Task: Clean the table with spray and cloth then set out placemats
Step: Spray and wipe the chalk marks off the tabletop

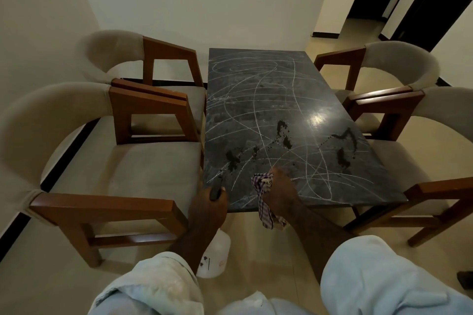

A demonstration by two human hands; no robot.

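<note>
At the near edge of the counter (268, 94), my left grip (207, 208) curls round the spray bottle (217, 249); my right grip (279, 194) clutches the bunched checked cloth (265, 208).

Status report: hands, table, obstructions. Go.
Left hand grips white plastic spray bottle by black trigger head. Right hand holds purple checked cloth at near edge of dark stone table. Dark splatter stains, white scribbles unwiped; no placemats seen.

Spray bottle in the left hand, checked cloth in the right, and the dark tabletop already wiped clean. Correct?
Not clean: the head view shows the dark tabletop covered with white scribbles and dark splotches. The left hand does hold the spray bottle and the right hand the checked cloth.
</note>
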